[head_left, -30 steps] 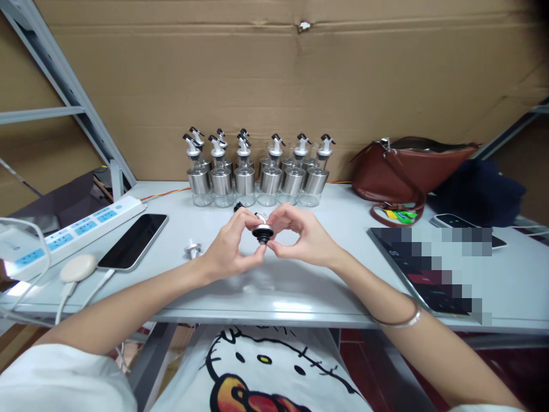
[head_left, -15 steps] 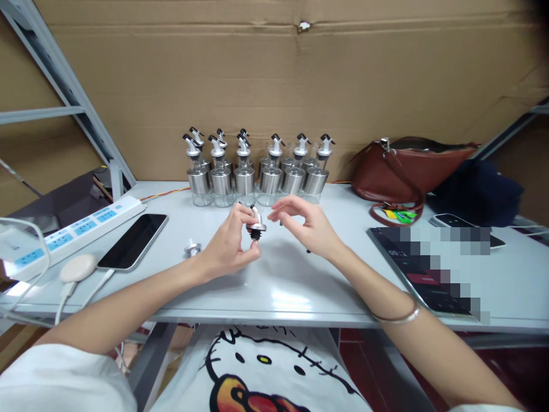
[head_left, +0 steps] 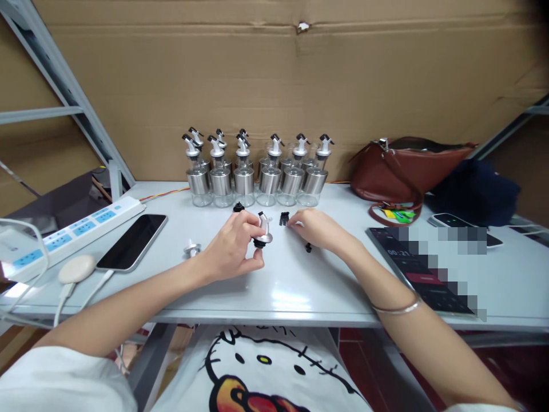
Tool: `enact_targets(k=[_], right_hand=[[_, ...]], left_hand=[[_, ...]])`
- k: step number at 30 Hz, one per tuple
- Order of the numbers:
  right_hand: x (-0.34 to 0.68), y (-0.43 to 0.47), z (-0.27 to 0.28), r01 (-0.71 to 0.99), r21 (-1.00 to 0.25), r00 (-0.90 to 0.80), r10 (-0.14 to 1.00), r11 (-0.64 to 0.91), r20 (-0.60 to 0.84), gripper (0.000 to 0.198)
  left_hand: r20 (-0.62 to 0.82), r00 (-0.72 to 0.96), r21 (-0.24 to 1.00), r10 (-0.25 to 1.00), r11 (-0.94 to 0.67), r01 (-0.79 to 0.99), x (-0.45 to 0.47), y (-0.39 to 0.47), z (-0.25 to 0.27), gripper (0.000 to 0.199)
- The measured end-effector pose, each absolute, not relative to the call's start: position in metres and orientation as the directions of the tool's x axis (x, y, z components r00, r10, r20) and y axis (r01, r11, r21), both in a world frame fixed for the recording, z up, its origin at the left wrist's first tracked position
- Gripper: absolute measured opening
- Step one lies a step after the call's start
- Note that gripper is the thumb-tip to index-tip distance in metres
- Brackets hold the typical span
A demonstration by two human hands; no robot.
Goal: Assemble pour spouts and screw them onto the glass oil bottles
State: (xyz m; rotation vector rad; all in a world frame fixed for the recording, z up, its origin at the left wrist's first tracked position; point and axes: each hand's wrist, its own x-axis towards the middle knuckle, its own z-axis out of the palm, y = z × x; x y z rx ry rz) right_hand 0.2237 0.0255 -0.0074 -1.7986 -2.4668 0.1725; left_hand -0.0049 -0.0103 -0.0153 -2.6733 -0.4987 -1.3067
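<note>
My left hand (head_left: 235, 243) pinches a silver pour spout (head_left: 265, 230) with a black ribbed stopper at its base, holding it upright just above the table. Thumb and fingers of my right hand (head_left: 315, 228) are drawn together at the tabletop, right beside a few small black plastic pieces (head_left: 284, 218). Whether a piece sits between those fingertips is hidden. A black stopper (head_left: 239, 207) lies behind my left hand, and a small black part (head_left: 308, 248) is under my right wrist. Another silver spout piece (head_left: 192, 248) rests left of my left forearm.
Glass bottles (head_left: 244, 180) with steel sleeves, several topped by spouts, stand in rows at the back. A power strip (head_left: 77, 232), a phone (head_left: 132, 241) and a white charger puck (head_left: 78, 269) are left. A tablet (head_left: 412, 269) and a brown bag (head_left: 407, 166) are right.
My right hand has come down to the table by the small black pieces, its fingers closer together. My left hand has shifted slightly right and lower with the spout.
</note>
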Motion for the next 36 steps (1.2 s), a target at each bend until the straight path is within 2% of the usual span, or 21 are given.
enact_targets(k=[13,17,20,28,33,35,36], right_hand=[[0.227,0.027,-0.009,0.931,-0.129,-0.344,0.939,0.342,0.010,0.035],[0.223,0.023,-0.006,0.964,-0.112,-0.241,0.970,0.242,0.026,0.027],[0.217,0.020,-0.004,0.987,-0.065,-0.148,0.989,0.146,-0.024,0.023],[0.217,0.020,-0.005,0.996,-0.031,-0.084,0.995,0.082,-0.050,0.019],[0.218,0.020,-0.003,0.996,-0.046,-0.078,0.996,0.076,-0.035,0.017],[0.217,0.020,-0.001,0.986,-0.127,-0.104,0.995,0.104,0.009,0.016],[0.216,0.021,0.000,0.965,-0.224,-0.130,0.991,0.136,0.044,0.015]], left_hand=[[0.789,0.586,-0.075,0.184,-0.918,0.390,-0.005,-0.011,-0.012,0.032],[0.780,0.605,-0.099,0.162,-0.922,0.374,-0.004,-0.011,-0.012,0.031],[0.766,0.624,-0.116,0.158,-0.919,0.376,-0.004,-0.011,-0.011,0.031],[0.727,0.662,-0.123,0.183,-0.913,0.388,-0.004,-0.012,-0.011,0.032],[0.722,0.666,-0.125,0.187,-0.912,0.392,-0.004,-0.012,-0.012,0.027],[0.715,0.672,-0.126,0.192,-0.910,0.394,-0.005,-0.012,-0.012,0.026],[0.706,0.679,-0.127,0.200,-0.908,0.399,-0.005,-0.012,-0.012,0.025]])
